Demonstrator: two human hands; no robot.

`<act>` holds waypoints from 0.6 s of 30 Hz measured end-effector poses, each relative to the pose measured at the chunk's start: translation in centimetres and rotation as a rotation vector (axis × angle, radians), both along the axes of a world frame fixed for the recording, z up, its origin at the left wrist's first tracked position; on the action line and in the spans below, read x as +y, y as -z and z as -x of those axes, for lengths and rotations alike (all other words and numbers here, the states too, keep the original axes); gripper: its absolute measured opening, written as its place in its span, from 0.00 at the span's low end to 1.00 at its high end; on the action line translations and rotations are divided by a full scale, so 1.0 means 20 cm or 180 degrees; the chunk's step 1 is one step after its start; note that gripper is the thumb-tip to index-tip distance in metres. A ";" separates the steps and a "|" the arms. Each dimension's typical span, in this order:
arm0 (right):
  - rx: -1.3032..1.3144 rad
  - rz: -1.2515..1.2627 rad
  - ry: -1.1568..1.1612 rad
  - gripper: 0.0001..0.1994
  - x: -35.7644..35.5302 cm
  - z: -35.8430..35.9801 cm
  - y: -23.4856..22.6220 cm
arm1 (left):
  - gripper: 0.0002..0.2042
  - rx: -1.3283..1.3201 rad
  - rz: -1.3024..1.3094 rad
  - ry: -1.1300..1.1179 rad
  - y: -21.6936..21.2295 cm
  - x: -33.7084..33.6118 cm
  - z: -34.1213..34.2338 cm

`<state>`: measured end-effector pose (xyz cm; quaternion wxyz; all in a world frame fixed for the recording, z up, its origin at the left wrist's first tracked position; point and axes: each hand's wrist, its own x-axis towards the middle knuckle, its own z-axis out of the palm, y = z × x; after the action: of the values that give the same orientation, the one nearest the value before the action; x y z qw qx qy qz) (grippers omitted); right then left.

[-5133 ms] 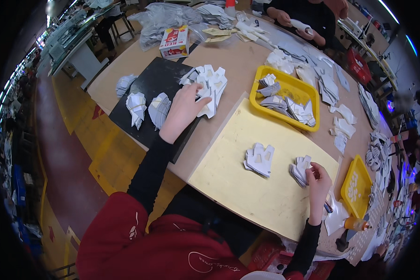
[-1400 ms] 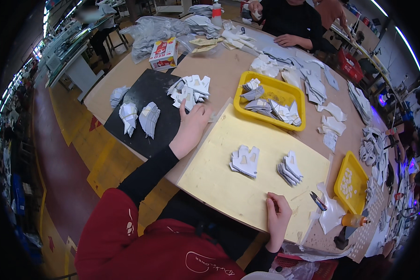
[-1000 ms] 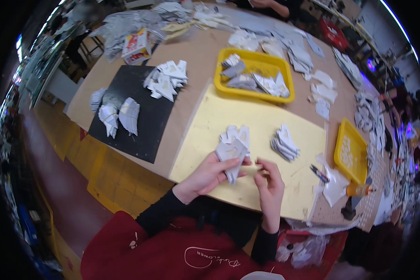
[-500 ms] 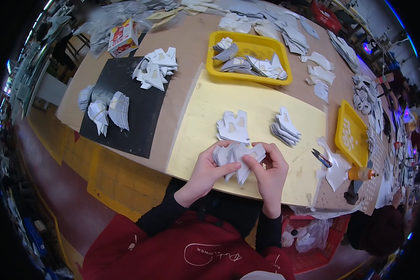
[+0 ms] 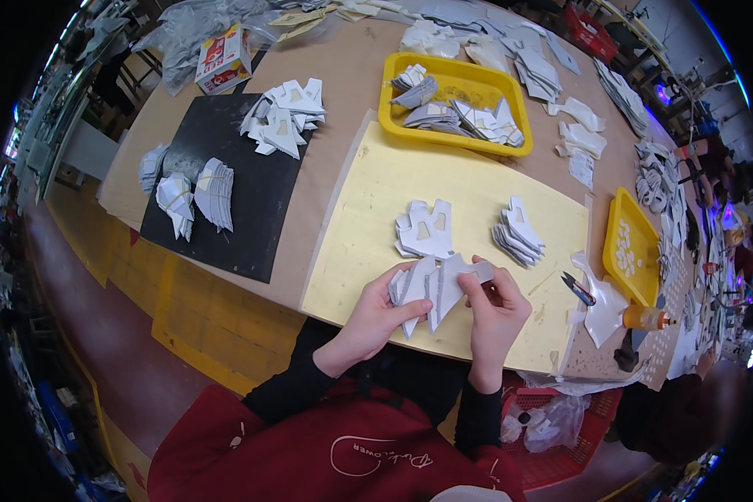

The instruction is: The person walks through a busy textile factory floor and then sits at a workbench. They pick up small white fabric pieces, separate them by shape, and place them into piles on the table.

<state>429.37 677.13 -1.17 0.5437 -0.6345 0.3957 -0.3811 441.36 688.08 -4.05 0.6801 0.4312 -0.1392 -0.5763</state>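
- The fanned pieces (image 5: pixel 449 282), pale flat cut-outs with grey edges, are held up in both hands above the near edge of the yellow sheet (image 5: pixel 368 251) on the bench (image 5: pixel 343 75).
- The left hand (image 5: pixel 368 320) grips the left part of the fan, its thumb lying across the front; its other fingers are mostly hidden behind.
- The right hand (image 5: pixel 498 316) pinches the upper right end narrowly between thumb and fingers; how many layers it has hold of, I cannot tell.
- The pieces look light and fairly stiff, like thin board or backed fabric: they keep their shape while spread. They probably slide over one another easily, so a loose grip could let the fan slip apart.
- The narrow points at the bottom look easiest to bend; the broad upper parts seem the safer hold, thumb in front, fingers behind.
- Just beyond the hands lies a notched stack (image 5: pixel 424 230), with a slimmer stack (image 5: pixel 519 234) to its right, both on the sheet and apart from each other.
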 end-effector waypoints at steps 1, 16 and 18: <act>0.0018 -0.0181 -0.0003 0.12 -0.01 0.00 -0.01 | 0.23 -0.0039 0.0030 0.0008 0.00 0.01 0.00; -0.0280 -0.0607 -0.0083 0.13 -0.01 -0.05 0.02 | 0.26 0.0293 0.0016 -0.0214 0.04 0.03 -0.06; -0.0317 -0.0668 -0.0074 0.12 0.00 -0.06 0.02 | 0.28 0.0451 0.0141 -0.0162 0.04 0.03 -0.06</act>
<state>430.55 677.13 -1.55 0.6305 -0.5589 0.3986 -0.3623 442.56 688.78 -4.75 0.7120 0.3775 -0.0924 -0.5848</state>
